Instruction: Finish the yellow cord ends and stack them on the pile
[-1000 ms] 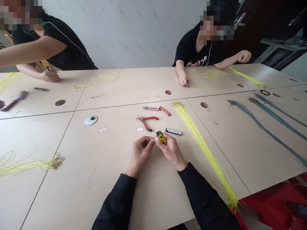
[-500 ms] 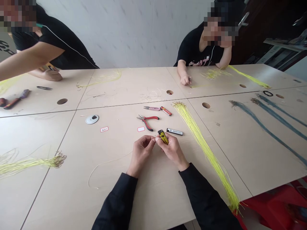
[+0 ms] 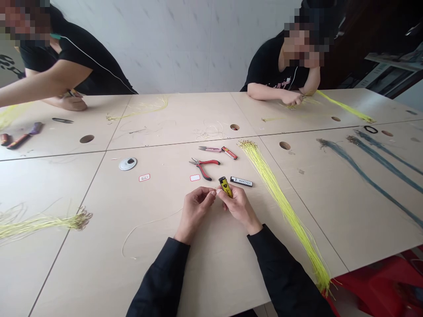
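My right hand [image 3: 238, 207] is closed around a yellow lighter [image 3: 225, 186], held upright near the middle of the table. My left hand [image 3: 194, 212] pinches the end of a thin pale cord [image 3: 142, 226] right beside the lighter's top. The cord trails left and down across the tabletop in a loose curve. Just beyond my hands lie red-handled pliers [image 3: 204, 165], a black lighter [image 3: 241, 181] and a red lighter [image 3: 229, 152]. A long bundle of yellow cords [image 3: 280, 204] runs along the table to my right.
Another yellow bundle [image 3: 39, 223] lies at the left. Blue-grey cords [image 3: 363, 176] lie at the right. Pink snips [image 3: 208, 149], a round white disc [image 3: 127, 164] and small labels [image 3: 144, 178] sit nearby. Two other people work at the far side of the table [image 3: 205, 273].
My hands stay together at the lighter and cord. The person at the far right has pulled a hand back from the table toward their yellow cords.
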`<move>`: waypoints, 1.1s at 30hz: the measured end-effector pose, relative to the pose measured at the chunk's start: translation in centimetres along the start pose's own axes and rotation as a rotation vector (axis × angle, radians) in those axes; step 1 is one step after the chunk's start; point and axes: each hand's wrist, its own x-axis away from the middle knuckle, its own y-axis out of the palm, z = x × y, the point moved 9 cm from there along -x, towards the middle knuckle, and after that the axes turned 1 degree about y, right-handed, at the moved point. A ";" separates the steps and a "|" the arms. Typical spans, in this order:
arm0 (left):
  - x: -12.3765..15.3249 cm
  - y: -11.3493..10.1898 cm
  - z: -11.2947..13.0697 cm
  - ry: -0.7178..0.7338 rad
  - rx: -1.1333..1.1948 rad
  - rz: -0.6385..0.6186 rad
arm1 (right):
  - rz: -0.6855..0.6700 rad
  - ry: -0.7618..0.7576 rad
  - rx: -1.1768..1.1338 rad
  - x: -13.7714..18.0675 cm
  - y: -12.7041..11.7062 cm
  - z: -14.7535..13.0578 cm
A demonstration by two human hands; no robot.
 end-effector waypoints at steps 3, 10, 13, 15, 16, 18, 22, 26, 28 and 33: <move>0.0 0.0 -0.2 0.004 -0.010 0.005 | -0.002 0.006 -0.006 0.0 0.0 0.0; 0.2 0.1 0.0 0.009 -0.011 0.008 | 0.063 -0.014 -0.035 -0.1 -0.4 0.1; 0.2 0.2 0.1 0.018 -0.017 -0.011 | 0.064 -0.058 -0.071 -0.2 -0.5 -0.3; 0.2 0.3 0.1 0.023 -0.009 -0.029 | 0.023 -0.073 -0.095 -0.2 -0.3 -0.5; 0.2 0.4 0.1 0.024 -0.005 -0.036 | 0.006 -0.074 -0.105 -0.2 -0.1 -0.5; 0.2 0.5 0.1 0.025 -0.003 -0.048 | -0.006 -0.071 -0.120 -0.2 -0.1 -0.5; 0.3 0.7 0.3 0.032 -0.006 -0.062 | -0.010 -0.063 -0.131 -0.3 0.0 -0.4; 0.3 0.7 0.3 0.031 -0.007 -0.056 | -0.004 -0.061 -0.115 -0.3 -0.1 -0.3; 0.2 0.6 0.3 0.028 -0.016 -0.055 | 0.002 -0.062 -0.101 -0.3 -0.2 -0.2; 0.3 0.6 0.2 0.024 -0.029 -0.074 | 0.007 -0.064 -0.050 -0.2 -0.2 -0.3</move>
